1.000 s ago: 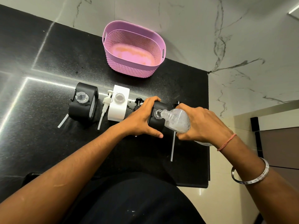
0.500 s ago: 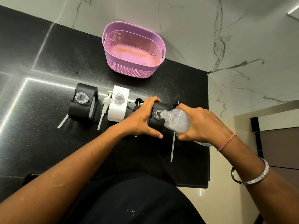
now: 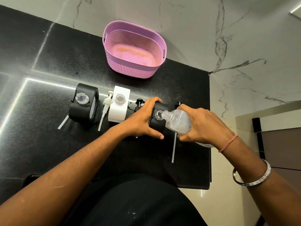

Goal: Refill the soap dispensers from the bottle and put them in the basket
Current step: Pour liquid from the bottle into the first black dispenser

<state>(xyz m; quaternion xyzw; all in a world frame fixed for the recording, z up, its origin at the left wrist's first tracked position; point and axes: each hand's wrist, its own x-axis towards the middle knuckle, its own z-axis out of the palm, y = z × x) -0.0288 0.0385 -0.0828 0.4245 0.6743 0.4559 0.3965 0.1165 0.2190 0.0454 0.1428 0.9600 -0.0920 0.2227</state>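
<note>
**Bottle tipped at black dispenser's mouth**

The left hand (image 3: 143, 121) gripped the black dispenser (image 3: 157, 123) on the counter (image 3: 48, 62). The right hand (image 3: 202, 126) clasped the clear bottle (image 3: 177, 121), its neck touching the dispenser's opening. The pink basket (image 3: 135, 69) stood behind, well apart.

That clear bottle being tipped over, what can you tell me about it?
The clear bottle looks like thin see-through plastic, with bubbly clear liquid inside. It has no cap on and lies tilted, its neck pointing at the open mouth of the black dispenser on the dark counter. The right hand grips its body from above, hiding the base. The left hand holds the dispenser.
</note>
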